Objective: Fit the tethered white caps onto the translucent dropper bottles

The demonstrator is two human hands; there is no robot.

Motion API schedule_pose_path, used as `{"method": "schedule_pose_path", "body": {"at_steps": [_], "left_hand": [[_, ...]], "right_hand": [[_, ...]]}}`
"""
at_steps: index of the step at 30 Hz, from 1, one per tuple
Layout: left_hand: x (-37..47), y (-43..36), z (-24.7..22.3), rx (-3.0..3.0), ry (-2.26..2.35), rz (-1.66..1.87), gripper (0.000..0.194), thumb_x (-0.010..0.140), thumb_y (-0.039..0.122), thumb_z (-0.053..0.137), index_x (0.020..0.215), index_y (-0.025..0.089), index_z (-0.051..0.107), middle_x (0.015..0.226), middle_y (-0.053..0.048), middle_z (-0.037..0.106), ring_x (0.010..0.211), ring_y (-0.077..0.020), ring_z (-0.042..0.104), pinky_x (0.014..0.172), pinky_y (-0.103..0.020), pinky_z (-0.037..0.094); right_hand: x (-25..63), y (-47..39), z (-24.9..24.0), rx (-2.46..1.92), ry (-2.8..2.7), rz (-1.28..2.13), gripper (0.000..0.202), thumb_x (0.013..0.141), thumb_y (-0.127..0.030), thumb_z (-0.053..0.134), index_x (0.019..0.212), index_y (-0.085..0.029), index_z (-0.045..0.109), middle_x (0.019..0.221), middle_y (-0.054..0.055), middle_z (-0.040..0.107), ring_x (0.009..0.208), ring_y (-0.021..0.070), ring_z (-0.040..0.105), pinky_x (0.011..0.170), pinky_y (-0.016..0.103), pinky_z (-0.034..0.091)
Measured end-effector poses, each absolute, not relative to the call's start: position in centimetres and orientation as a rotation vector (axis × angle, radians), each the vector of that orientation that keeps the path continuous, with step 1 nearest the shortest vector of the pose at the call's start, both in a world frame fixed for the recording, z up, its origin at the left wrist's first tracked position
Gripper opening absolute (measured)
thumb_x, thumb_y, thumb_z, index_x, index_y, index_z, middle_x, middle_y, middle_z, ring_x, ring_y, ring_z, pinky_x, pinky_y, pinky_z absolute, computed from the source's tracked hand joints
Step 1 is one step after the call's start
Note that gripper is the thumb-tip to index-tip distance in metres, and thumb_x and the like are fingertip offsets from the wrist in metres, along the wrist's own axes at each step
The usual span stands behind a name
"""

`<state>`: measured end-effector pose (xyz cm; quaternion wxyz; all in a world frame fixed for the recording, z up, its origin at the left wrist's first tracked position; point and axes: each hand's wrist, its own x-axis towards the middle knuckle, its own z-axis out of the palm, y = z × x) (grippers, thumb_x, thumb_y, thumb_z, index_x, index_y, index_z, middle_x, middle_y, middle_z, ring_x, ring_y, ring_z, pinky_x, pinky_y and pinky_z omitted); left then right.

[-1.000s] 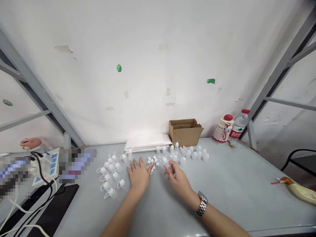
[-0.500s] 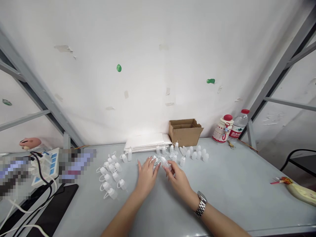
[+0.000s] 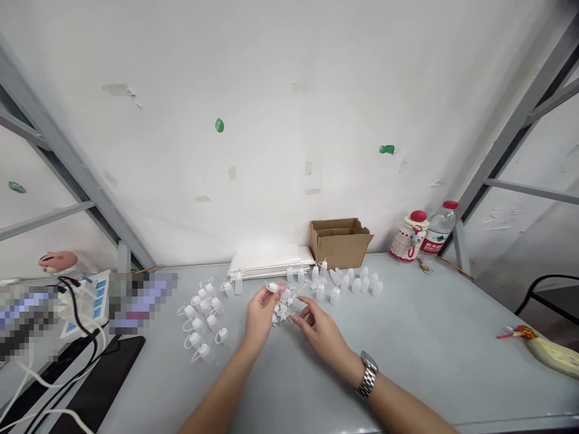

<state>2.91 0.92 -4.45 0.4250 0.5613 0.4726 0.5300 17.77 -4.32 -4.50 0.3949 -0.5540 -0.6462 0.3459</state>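
A small white bottle (image 3: 273, 288) is held between the thumb and fingers of my left hand (image 3: 260, 314). My right hand (image 3: 319, 325) is open, thumb and fingers apart, at the right edge of a pile of small white caps (image 3: 283, 311). To the left stand several capped bottles (image 3: 204, 352) with looped straps. Behind the caps and to their right are more small bottles (image 3: 335, 296), some with nozzles. Several rounded translucent pieces (image 3: 377, 289) stand farther right.
A cardboard box (image 3: 341, 250) and a stack of white envelopes (image 3: 265, 261) rest against the wall. At the back right are a red-lidded jar (image 3: 408, 238) and a water bottle (image 3: 438, 229). Cables, a power strip (image 3: 97, 304) and a black object (image 3: 106, 380) lie left.
My right hand no longer holds the small bottle; its fingers have opened. My left hand has lifted from the caps and now grips a bottle, leaving more of the pile in view.
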Motion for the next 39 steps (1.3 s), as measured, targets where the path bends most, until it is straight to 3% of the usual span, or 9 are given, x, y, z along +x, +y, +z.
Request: {"method": "schedule_pose_path", "body": {"at_steps": [3, 10, 18, 27, 39], "left_hand": [[1.5, 2.3, -5.1, 1.455, 1.505, 1.457, 0.031, 0.081, 0.032, 0.048, 0.106, 0.017, 0.059, 0.107, -0.008, 0.067, 0.1, -0.0201, 0.061, 0.087, -0.033, 0.047], [0.3, 3.6, -6.4, 1.661, 1.888, 1.328, 0.03, 0.082, 0.027, 0.044, 0.109, 0.021, 0.057, 0.113, -0.009, 0.063, 0.106, -0.0229, 0.057, 0.091, -0.037, 0.043], [-0.1, 4.1, -6.9, 1.686, 2.002, 1.267, 0.034, 0.082, 0.025, 0.044, 0.114, 0.017, 0.052, 0.108, -0.011, 0.065, 0.102, -0.0237, 0.059, 0.085, -0.037, 0.045], [-0.1, 4.2, -7.0, 1.758, 2.056, 1.227, 0.033, 0.081, 0.02, 0.047, 0.113, 0.019, 0.052, 0.104, -0.008, 0.066, 0.098, -0.0212, 0.06, 0.086, -0.034, 0.044], [-0.1, 3.9, -6.4, 1.732, 2.229, 1.198, 0.039, 0.079, 0.012, 0.045, 0.118, 0.017, 0.049, 0.109, -0.012, 0.064, 0.105, -0.0251, 0.057, 0.088, -0.041, 0.04]], "right_hand": [[17.9, -4.3, -4.7, -1.41, -1.647, 0.864, 0.04, 0.084, -0.04, 0.048, 0.12, -0.023, 0.046, 0.083, 0.001, 0.064, 0.063, 0.0156, 0.057, 0.061, 0.027, 0.043], [17.9, -4.6, -4.8, -1.419, -1.724, 0.842, 0.038, 0.087, -0.038, 0.044, 0.122, -0.023, 0.045, 0.083, 0.001, 0.063, 0.064, 0.0157, 0.057, 0.062, 0.027, 0.044], [17.8, -4.6, -4.7, -1.417, -1.749, 0.831, 0.038, 0.087, -0.036, 0.043, 0.122, -0.022, 0.044, 0.081, 0.002, 0.062, 0.066, 0.0162, 0.058, 0.062, 0.027, 0.043], [17.9, -4.6, -4.7, -1.421, -1.761, 0.829, 0.038, 0.088, -0.036, 0.042, 0.123, -0.021, 0.043, 0.081, 0.002, 0.063, 0.066, 0.0166, 0.057, 0.061, 0.026, 0.042], [17.9, -4.6, -4.7, -1.421, -1.789, 0.836, 0.038, 0.089, -0.034, 0.04, 0.124, -0.021, 0.042, 0.081, 0.003, 0.063, 0.066, 0.0169, 0.057, 0.062, 0.027, 0.042]]}}
